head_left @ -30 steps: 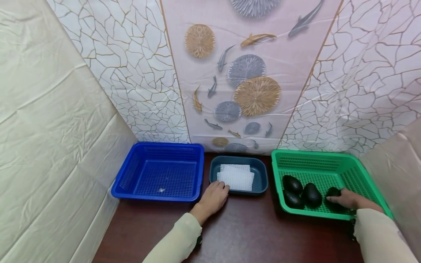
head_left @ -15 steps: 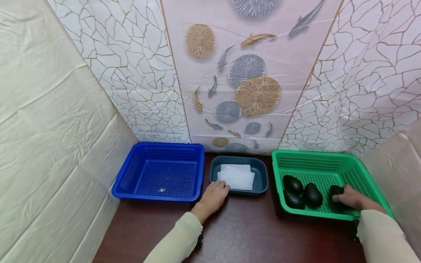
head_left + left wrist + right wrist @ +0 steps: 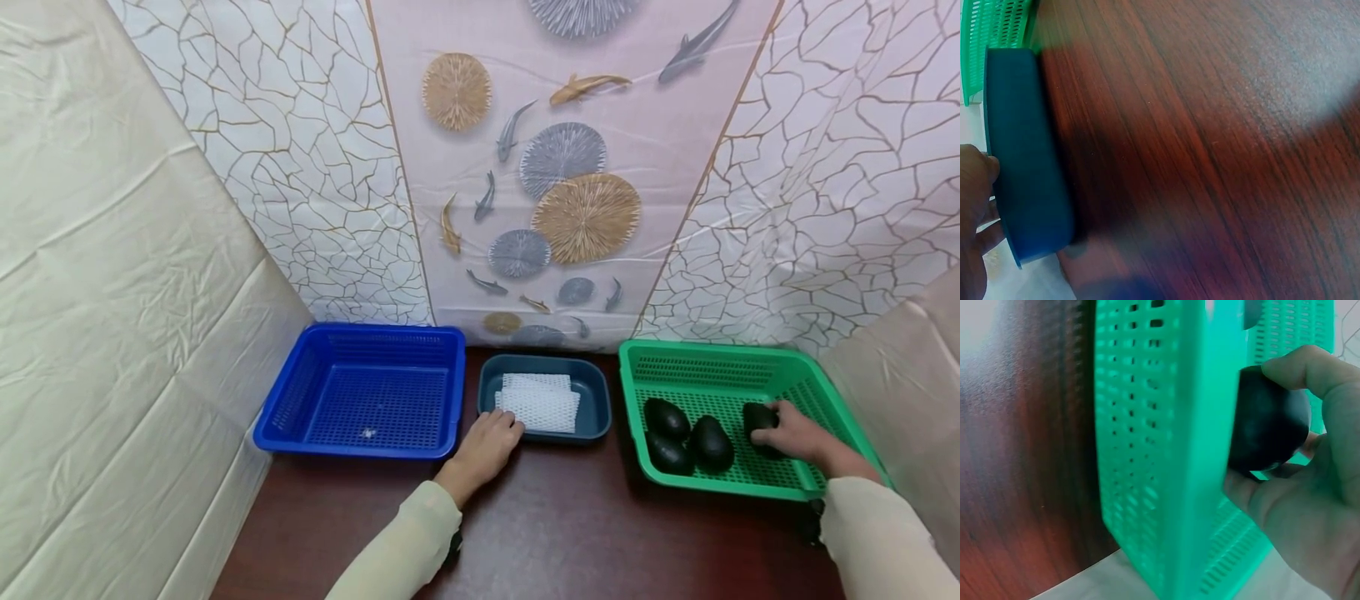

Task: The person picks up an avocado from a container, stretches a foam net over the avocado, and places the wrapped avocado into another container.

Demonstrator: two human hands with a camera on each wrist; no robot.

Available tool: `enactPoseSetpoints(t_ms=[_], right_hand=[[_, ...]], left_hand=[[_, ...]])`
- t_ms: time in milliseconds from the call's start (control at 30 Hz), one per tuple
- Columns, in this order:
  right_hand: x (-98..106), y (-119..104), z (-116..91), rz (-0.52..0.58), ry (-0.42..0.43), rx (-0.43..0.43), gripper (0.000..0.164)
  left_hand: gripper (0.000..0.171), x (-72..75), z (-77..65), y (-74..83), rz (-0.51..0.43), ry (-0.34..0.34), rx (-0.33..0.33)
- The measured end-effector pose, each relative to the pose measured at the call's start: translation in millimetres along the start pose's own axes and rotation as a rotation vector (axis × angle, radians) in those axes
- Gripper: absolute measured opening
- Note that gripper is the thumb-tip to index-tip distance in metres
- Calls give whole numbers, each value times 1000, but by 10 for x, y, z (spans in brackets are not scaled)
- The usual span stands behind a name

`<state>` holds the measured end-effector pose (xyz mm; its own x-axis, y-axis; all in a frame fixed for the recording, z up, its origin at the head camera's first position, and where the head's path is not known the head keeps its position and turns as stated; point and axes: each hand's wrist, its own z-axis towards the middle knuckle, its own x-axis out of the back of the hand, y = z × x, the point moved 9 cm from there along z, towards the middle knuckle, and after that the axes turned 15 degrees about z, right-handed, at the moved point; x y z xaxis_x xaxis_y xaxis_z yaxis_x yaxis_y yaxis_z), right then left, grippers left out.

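Observation:
In the head view my right hand (image 3: pixel 798 435) holds a dark avocado (image 3: pixel 761 427) inside the green basket (image 3: pixel 750 486). The right wrist view shows the thumb on one side of this avocado (image 3: pixel 1269 422) and fingers round the other, partly hidden. Three more dark avocados (image 3: pixel 711 443) lie clustered in the left part of that basket. My left hand (image 3: pixel 486 446) is at the near-left rim of the small dark teal tray (image 3: pixel 598 417), where white foam net sleeves (image 3: pixel 538 408) lie. In the left wrist view, its thumb and fingers grip the tray (image 3: pixel 1029 156) at its rim.
A blue basket (image 3: pixel 360 452) stands left of the tray, with a small white scrap (image 3: pixel 367 433) on its floor. All three containers stand on a dark brown wooden table (image 3: pixel 555 525). Patterned cloth (image 3: pixel 525 292) hangs right behind them, and pale cloth walls (image 3: pixel 195 358) close both sides.
My right hand has raised the avocado slightly and moved it a little away from the basket's near edge. The left hand and the tray have stayed in place.

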<state>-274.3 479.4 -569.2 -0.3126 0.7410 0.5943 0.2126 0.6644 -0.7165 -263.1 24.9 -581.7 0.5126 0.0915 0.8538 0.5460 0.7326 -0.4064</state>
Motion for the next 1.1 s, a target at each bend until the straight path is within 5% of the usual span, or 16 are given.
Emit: enactPoseSetpoints(t_ms=[200, 1100], right_hand=[[45, -205, -34, 12, 56, 38, 76], [-296, -1000, -178, -4, 67, 214, 83]], left_hand=[[7, 37, 14, -15, 13, 57, 3], [8, 10, 18, -12, -23, -3, 1]])
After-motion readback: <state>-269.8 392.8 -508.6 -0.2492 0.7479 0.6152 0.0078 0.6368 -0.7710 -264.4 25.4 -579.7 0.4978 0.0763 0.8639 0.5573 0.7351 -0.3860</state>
